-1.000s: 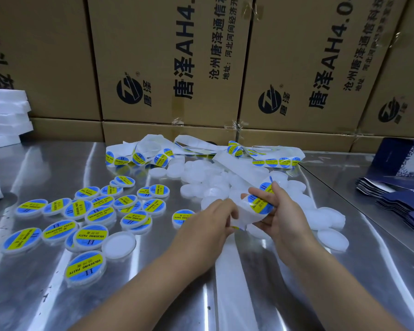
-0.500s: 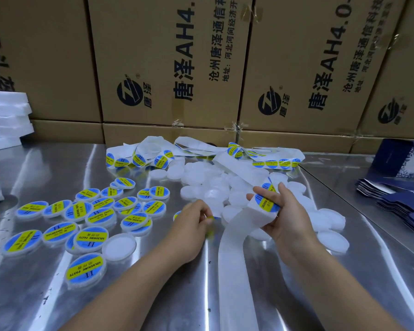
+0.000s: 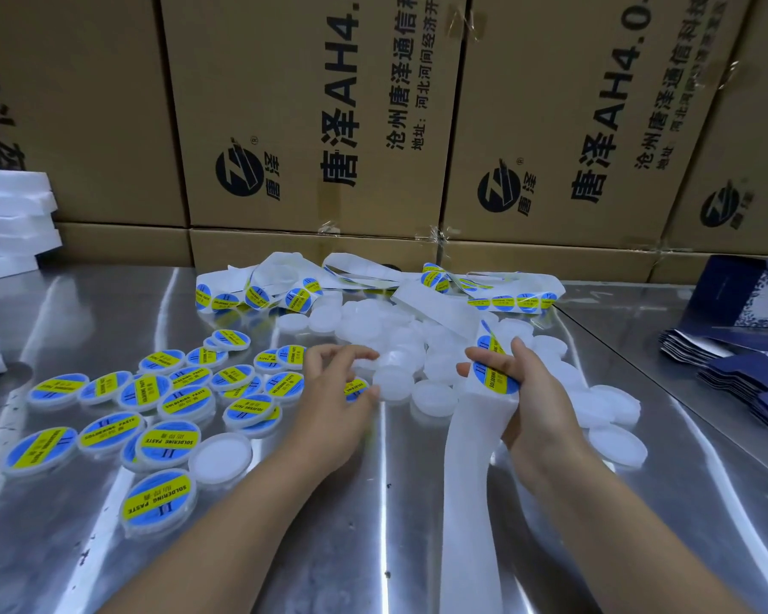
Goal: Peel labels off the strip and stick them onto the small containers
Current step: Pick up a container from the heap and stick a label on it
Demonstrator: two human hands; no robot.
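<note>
The right hand (image 3: 534,403) grips the white backing strip (image 3: 466,480), thumb on top and fingers curled beneath it, with a blue-and-yellow label (image 3: 494,376) lying on the strip right under the thumb. From that hand the bare strip trails down over the steel table (image 3: 364,547) towards the person, and its other end runs off beyond the hand into a tangle of strip. The left hand (image 3: 333,392) hovers with fingers spread and curled over a blank container (image 3: 392,384), its thumb touching the rim. A second label (image 3: 355,389) shows between that thumb and the fingers; whether the hand pinches it or it sits on a container underneath I cannot tell. More blank containers (image 3: 400,334) are heaped just beyond and between the hands, and labelled containers (image 3: 187,403) lie scattered to the left of the left hand. Navy cartons (image 3: 750,374) are stacked well to the right of the right hand, and cardboard boxes (image 3: 311,126) stand behind everything.
</note>
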